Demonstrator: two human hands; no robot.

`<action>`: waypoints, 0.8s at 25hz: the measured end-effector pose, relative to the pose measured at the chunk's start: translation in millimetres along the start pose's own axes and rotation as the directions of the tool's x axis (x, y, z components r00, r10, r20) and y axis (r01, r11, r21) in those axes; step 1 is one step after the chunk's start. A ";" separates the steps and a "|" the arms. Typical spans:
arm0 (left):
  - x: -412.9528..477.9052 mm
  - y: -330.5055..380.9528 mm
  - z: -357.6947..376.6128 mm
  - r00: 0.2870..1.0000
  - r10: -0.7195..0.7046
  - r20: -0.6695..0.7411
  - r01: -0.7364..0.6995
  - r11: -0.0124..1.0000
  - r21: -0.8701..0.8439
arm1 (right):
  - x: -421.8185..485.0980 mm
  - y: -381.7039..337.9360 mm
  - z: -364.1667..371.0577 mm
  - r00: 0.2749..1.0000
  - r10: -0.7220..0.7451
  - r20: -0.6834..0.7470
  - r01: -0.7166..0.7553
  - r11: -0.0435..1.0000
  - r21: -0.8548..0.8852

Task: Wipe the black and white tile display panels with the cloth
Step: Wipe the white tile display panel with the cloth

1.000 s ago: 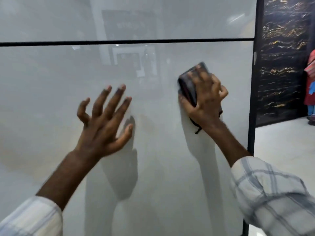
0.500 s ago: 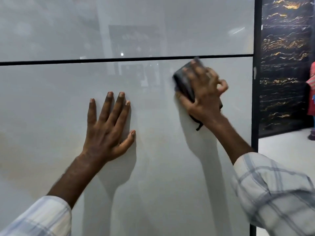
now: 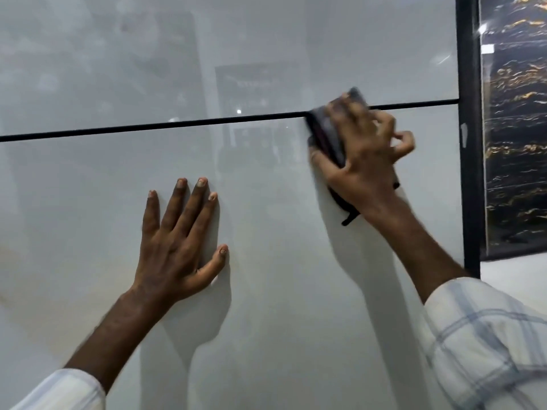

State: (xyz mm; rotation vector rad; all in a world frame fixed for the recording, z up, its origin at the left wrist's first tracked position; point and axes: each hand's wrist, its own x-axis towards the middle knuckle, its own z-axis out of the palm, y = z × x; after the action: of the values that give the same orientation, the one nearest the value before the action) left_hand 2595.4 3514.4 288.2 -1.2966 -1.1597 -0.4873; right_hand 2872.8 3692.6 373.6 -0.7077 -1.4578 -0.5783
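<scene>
**Cloth climbs onto the joint**

Below the joint line (image 3: 148, 130), the left hand (image 3: 177, 247) lies flat on the lower white panel (image 3: 281, 306), fingers straight, holding nothing; a second ago it hovered clear. The right hand (image 3: 367, 164), fingers curled, grips the dark cloth (image 3: 325, 134), which has climbed onto the joint, so wiping likely passes to the upper panel (image 3: 296, 54). The cloth's long axis stands roughly upright, top end above the joint.

The right hand (image 3: 364, 161) slides the cloth (image 3: 325, 131) up the white panel (image 3: 296, 306), and now it's sitting right across the black seam (image 3: 177, 127) instead of below it. The left hand (image 3: 174, 247) isn't lifted with fingers spread anymore, it's planted flat on the panel.
</scene>
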 end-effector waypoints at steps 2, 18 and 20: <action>0.0 0.6 -1.0 1.000 -0.007 0.014 0.006 1.000 0.005 | 3.3 -13.3 2.5 0.984 0.169 -0.064 -0.169 0.986 0.002; 3.0 6.9 -1.8 0.996 -0.017 0.087 0.009 0.995 0.095 | 2.9 -56.7 22.2 0.965 -0.225 -0.134 0.237 0.968 0.080; 2.9 6.9 -3.2 0.996 -0.014 0.093 0.007 0.997 0.081 | 0.9 -58.8 23.2 0.973 -0.180 -0.142 0.192 0.978 0.076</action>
State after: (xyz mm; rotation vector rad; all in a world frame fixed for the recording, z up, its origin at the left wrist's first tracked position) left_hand 2603.5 3514.3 287.9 -1.2546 -1.2518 -0.3869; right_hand 2814.0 3670.0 378.7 -0.4556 -1.4234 -0.6873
